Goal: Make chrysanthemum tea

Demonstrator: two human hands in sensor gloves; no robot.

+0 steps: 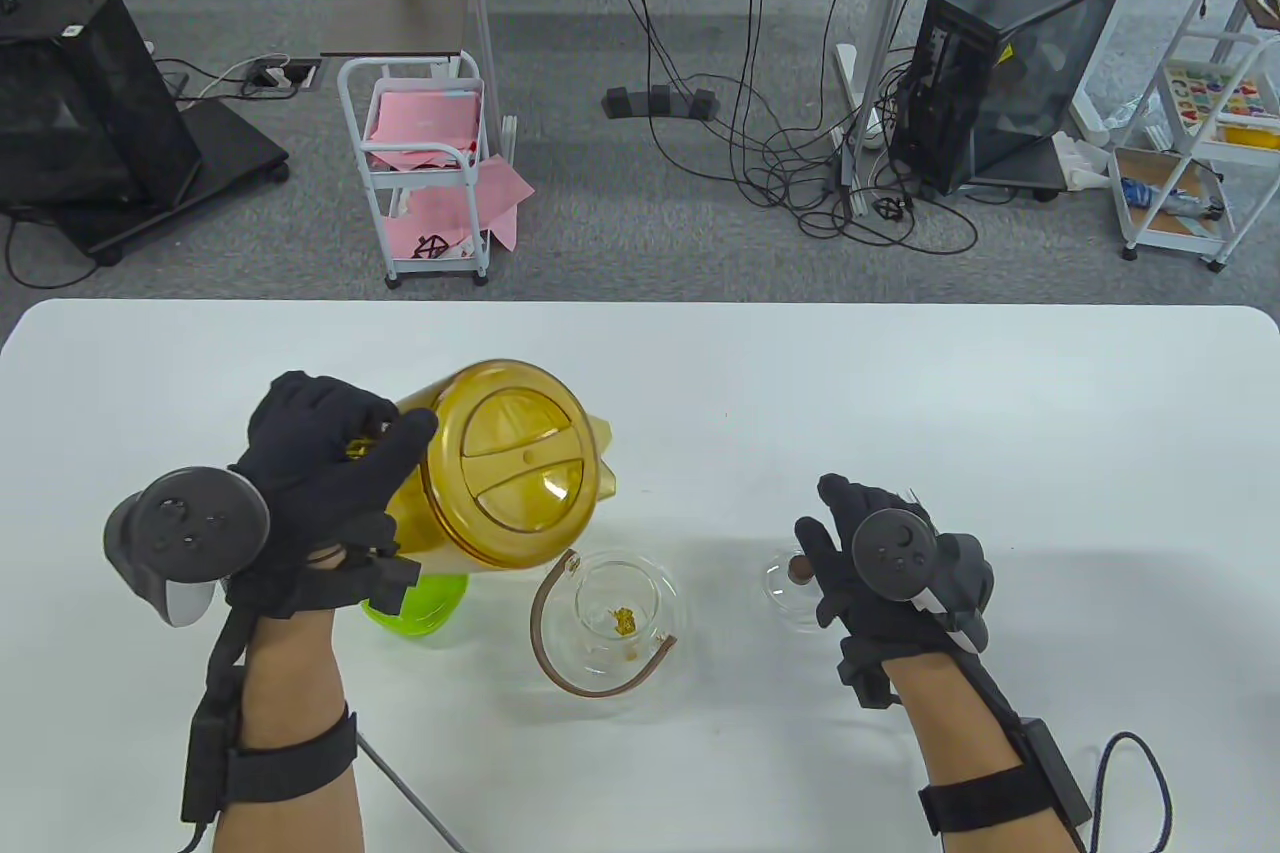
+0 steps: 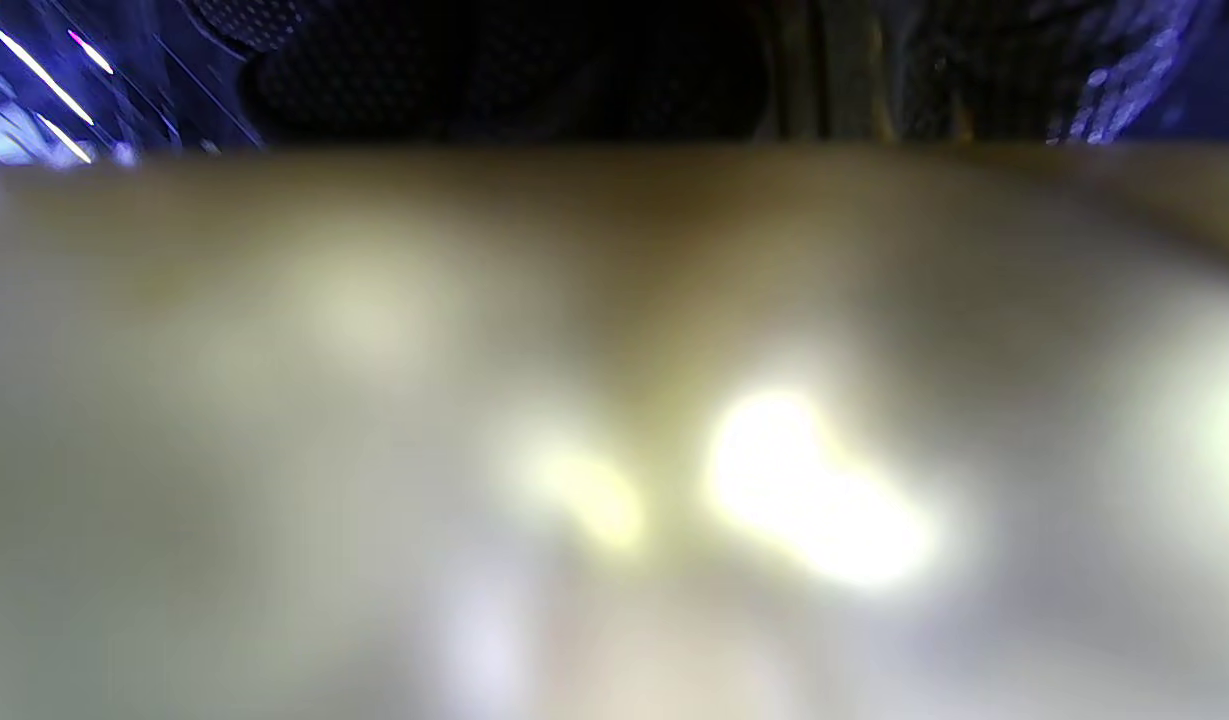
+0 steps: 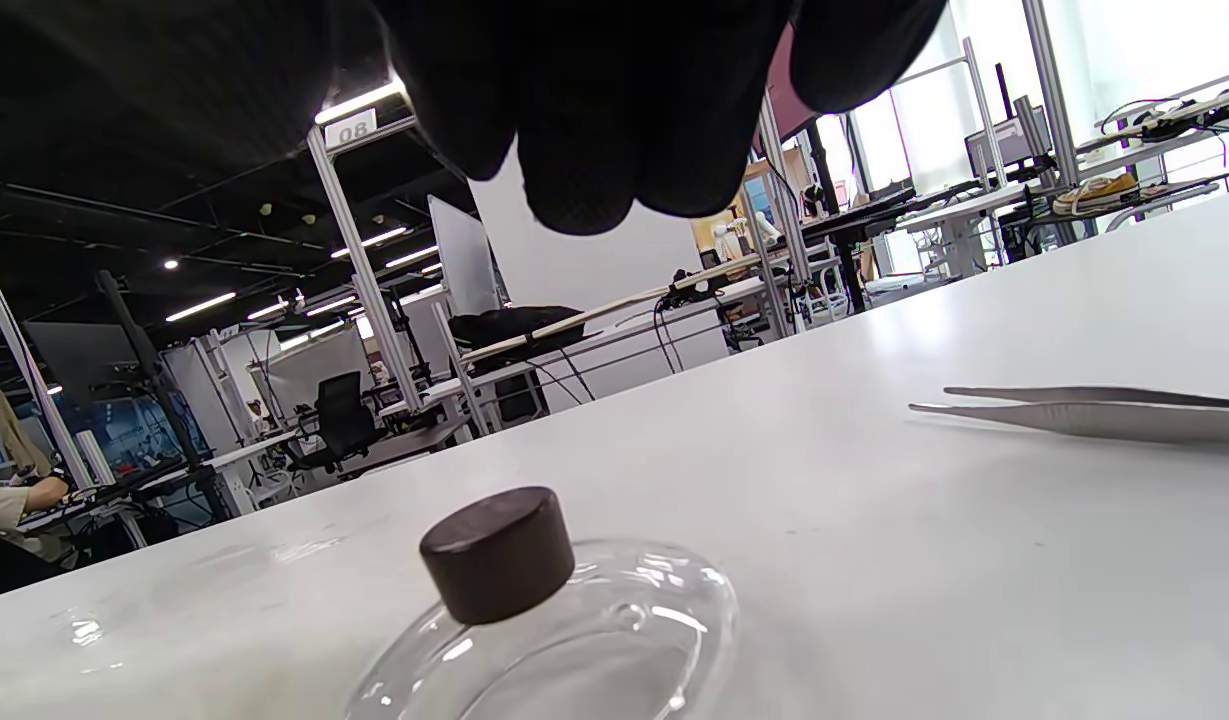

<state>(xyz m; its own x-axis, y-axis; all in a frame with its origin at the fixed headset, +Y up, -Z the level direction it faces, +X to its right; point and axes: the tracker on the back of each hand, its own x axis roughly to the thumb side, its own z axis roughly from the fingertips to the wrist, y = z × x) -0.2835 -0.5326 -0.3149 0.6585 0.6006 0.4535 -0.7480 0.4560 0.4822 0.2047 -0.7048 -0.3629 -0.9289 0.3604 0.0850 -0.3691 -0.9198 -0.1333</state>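
The right hand [image 1: 880,563] hovers above the glass lid [image 3: 564,640] on the white table [image 1: 900,393], fingers relaxed, holding nothing; tweezers [image 3: 1094,412] lie beside it; the open glass teapot [image 1: 620,623] holds chrysanthemum [image 1: 625,620] — over it, the left hand [image 1: 320,483] grips the tilted amber pitcher [image 1: 510,473].

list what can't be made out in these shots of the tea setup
- Left wrist view: nearly all a yellowish blur, so nothing can be identified there.
- Table view: the left hand covers the yellow pitcher's handle; whether water is flowing is unclear.
- Table view: the right hand partly hides the glass lid.
- Right wrist view: the tweezers are cut off at the right edge.
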